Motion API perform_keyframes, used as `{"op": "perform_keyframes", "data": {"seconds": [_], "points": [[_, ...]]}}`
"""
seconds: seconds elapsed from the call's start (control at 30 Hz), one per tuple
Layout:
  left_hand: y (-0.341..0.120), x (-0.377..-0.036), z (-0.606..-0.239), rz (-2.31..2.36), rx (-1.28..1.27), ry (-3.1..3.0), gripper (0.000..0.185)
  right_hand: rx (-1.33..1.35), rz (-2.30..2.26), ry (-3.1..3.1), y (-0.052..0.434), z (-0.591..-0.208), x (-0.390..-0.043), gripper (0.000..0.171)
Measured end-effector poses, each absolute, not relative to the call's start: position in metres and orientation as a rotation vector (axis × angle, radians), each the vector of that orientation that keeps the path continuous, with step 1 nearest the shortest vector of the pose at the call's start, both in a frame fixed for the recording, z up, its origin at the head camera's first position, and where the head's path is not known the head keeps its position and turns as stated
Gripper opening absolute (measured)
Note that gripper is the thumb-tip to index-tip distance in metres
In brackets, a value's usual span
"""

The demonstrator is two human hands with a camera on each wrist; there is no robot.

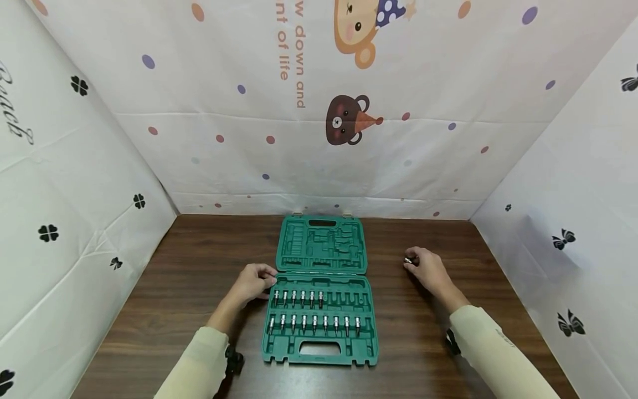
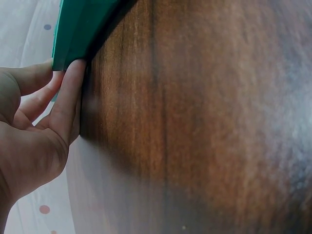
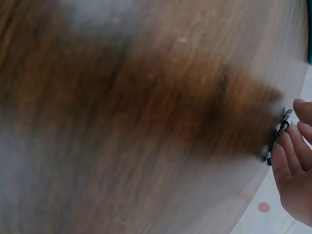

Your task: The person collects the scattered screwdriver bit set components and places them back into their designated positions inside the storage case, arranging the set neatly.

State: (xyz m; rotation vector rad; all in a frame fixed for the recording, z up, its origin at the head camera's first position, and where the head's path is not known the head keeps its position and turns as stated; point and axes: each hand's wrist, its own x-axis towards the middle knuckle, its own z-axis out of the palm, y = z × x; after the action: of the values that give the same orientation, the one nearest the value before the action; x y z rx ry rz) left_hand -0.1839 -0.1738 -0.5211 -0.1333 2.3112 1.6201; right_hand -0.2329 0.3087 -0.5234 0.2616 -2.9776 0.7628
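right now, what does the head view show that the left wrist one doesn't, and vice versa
Only the head view: the right hand holding a small metal piece, and two rows of bits inside the open green case. Only the left wrist view: the case's outer side up close. Both: the left hand holding the case, the brown table, the dotted white sheet.

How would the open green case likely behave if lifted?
The green case looks molded with crisp edges, so probably stiff. Its lid lies folded back, so it may swing. The metal bits sit uncovered and could slip out.
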Motion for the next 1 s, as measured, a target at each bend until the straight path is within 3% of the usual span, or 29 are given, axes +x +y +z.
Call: {"op": "perform_keyframes", "data": {"seconds": [0.43, 1.0], "points": [[-0.1735, -0.1845, -0.5230, 1.626, -0.129, 2.313, 0.016, 0.301, 0.606, -2.961, 0.3008, -0.5247, -0.2335, 0.010], [-0.1745, -0.1841, -0.5214, 1.620, -0.127, 2.319, 0.016, 0.283, 0.734, -2.991, 0.3014, -0.5219, -0.2322, 0.007]]}}
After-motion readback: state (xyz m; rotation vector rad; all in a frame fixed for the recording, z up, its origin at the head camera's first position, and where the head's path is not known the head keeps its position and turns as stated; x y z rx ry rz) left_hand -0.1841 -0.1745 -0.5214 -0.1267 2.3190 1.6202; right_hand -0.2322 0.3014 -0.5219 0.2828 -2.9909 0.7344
